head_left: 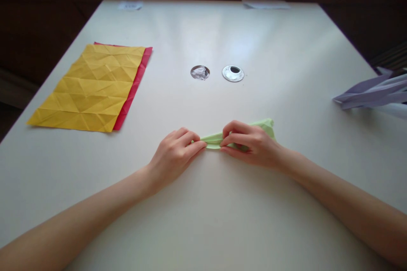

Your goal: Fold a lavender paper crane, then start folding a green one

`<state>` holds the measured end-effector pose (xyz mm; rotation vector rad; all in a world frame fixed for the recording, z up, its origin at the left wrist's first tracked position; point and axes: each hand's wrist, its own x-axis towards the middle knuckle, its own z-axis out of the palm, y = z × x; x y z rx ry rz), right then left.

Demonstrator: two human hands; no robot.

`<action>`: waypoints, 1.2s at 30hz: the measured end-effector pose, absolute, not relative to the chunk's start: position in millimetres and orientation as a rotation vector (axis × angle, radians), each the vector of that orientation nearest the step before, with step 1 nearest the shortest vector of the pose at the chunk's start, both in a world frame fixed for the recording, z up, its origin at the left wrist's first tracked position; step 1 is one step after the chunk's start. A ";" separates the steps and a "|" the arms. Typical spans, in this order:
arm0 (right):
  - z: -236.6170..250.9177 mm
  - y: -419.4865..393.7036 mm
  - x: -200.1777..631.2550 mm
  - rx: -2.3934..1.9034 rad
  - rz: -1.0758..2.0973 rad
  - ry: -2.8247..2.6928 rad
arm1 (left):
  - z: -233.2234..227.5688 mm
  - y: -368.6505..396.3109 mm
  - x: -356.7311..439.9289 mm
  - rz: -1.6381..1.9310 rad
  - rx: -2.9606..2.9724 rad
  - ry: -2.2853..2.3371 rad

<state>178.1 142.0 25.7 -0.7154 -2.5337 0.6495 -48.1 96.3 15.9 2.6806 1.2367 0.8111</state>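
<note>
A light green folded paper (213, 139) lies low on the white table, narrow at its left end and wider at its right. My left hand (178, 151) pinches the narrow left tip between thumb and fingers. Farther along the same paper, my right hand (252, 143) grips it with thumb below and bent fingers above, covering its middle. Behind that hand the paper's wider, crumpled right end sticks out.
To the left lies a creased yellow sheet (92, 89) on top of a red sheet (132, 93). Folded lavender paper (365, 93) stands at the right edge. Ahead are two round table holes, one with a metal ring (233, 77). White papers (265, 4) rest along the far edge.
</note>
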 end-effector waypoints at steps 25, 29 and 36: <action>47.3 138.5 178.1 -1.042 0.373 -2.764 | 13.9 96.8 -47.0 0.827 2.656 1.316; 46.1 139.3 176.0 -1.200 0.556 -2.700 | 13.5 96.9 -46.8 0.815 2.658 1.340; 44.5 134.9 170.4 -1.294 0.523 -2.663 | 16.3 94.6 -45.1 0.762 2.733 1.361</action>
